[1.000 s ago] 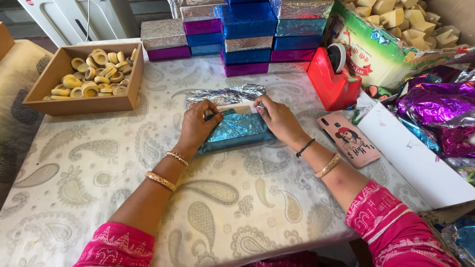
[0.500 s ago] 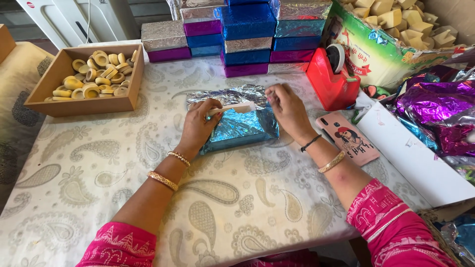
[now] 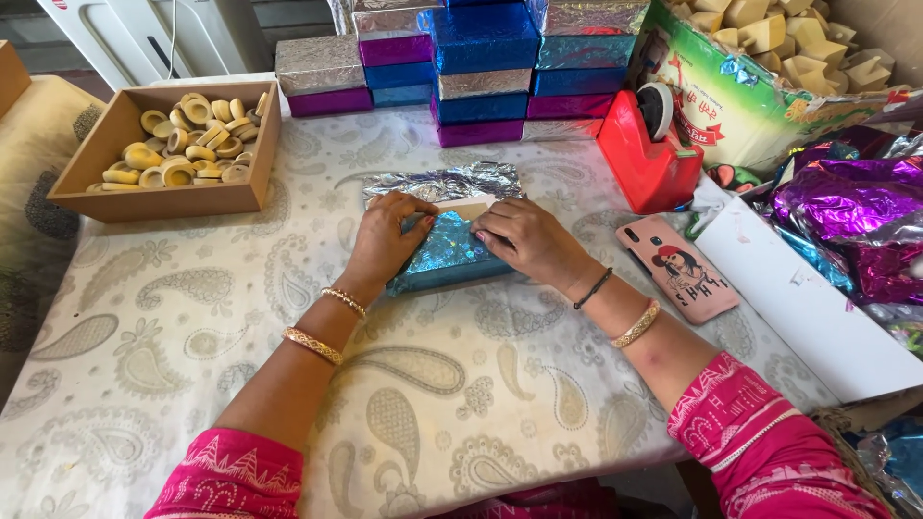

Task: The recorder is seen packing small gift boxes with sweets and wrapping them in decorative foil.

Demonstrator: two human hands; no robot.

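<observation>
A person in pink sleeves presses both hands onto a small box half-wrapped in shiny blue foil (image 3: 444, 258), which lies flat near the middle of a table covered with a cream paisley cloth (image 3: 192, 327). The left hand (image 3: 389, 235) rests on the box's left end, fingers curled down over the foil edge; the right hand (image 3: 524, 240) lies across its right end, fingers close together and flat, pinning the foil against the bare cardboard strip at the top. A loose silver flap of foil (image 3: 437, 181) spreads on the cloth just beyond the box.

At the far edge stands a stack of wrapped boxes (image 3: 481, 58) in blue, purple and silver. To the left sits a shallow cardboard tray of pale yellow rings (image 3: 173, 144). To the right, a red tape dispenser (image 3: 649, 154) stands near a pink phone (image 3: 678, 269) lying on the cloth, with crumpled purple foil sheets (image 3: 846, 221) beyond a white board (image 3: 798, 308). Gold bangles circle both wrists.
</observation>
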